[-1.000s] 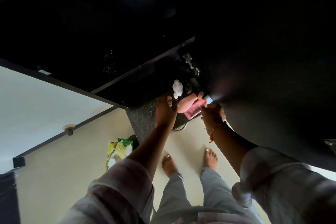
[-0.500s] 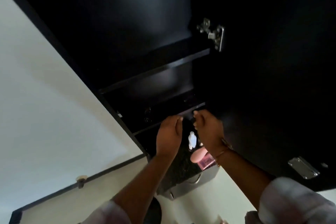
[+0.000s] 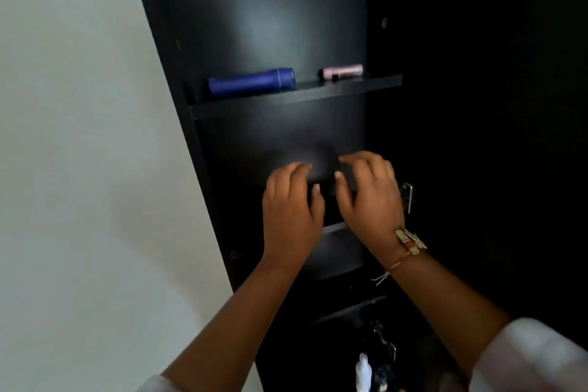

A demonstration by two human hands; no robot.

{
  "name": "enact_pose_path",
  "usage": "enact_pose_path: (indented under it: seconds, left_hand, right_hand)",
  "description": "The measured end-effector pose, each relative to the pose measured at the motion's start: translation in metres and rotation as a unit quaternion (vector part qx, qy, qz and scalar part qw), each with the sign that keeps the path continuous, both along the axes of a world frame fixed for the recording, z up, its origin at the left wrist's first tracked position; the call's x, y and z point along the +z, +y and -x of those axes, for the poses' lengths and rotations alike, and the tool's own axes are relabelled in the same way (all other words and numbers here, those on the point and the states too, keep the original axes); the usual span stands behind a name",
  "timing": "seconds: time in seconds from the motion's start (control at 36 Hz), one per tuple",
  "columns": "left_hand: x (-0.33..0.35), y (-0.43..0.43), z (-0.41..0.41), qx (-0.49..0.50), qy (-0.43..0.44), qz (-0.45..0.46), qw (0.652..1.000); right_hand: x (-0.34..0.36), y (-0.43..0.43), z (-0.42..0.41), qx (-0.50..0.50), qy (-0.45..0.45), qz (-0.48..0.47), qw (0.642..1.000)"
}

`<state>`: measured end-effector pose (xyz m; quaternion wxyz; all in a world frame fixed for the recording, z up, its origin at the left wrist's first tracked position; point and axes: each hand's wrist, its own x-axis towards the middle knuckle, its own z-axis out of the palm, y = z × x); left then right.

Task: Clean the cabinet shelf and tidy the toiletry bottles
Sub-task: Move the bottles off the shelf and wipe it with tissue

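A tall black cabinet stands open in front of me. On its upper shelf (image 3: 318,93) a blue bottle (image 3: 251,82) lies on its side at the left, and a smaller pink bottle (image 3: 342,71) lies at the right. My left hand (image 3: 291,213) and my right hand (image 3: 369,197) are raised side by side before the dark middle compartment, fingers loosely bent, thumbs toward each other. I see nothing held in either hand. The middle shelf (image 3: 334,227) shows as a thin edge between my wrists.
A plain white wall (image 3: 79,137) runs along the cabinet's left side. The dark open door (image 3: 477,105) with a metal hinge (image 3: 406,197) is at the right. Far below, a white bottle (image 3: 362,369) stands among dark items.
My view has swung up from the low counter and floor to the cabinet shelves. Both hands have risen from the bottles below to the middle compartment; the pink item is no longer in them.
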<state>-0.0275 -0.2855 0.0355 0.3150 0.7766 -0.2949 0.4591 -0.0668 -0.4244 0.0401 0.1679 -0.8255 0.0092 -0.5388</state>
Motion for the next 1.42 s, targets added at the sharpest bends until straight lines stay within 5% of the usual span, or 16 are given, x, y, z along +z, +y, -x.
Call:
enact_pose_path:
  seconds: [0.28,0.56,0.69,1.06,1.42]
  left_hand:
    - [0.138,0.013,-0.026,0.084,-0.114,-0.001,0.99]
    - [0.188,0.023,-0.054,0.149,0.05,-0.213,0.964]
    - [0.188,0.025,-0.057,0.17,0.091,-0.238,0.952]
    - [0.194,0.029,-0.052,0.175,0.116,-0.246,0.946]
    - [0.184,0.043,-0.044,0.077,0.041,-0.184,0.979]
  right_hand:
    - [0.143,-0.005,-0.034,-0.03,-0.07,0.065,0.995]
    - [0.206,-0.044,-0.061,-0.087,0.256,0.077,0.96]
    - [0.211,-0.052,-0.061,-0.073,0.316,0.09,0.942]
    - [0.213,-0.045,-0.041,-0.037,0.306,0.091,0.947]
    - [0.183,-0.03,-0.021,0.038,0.133,0.047,0.989]
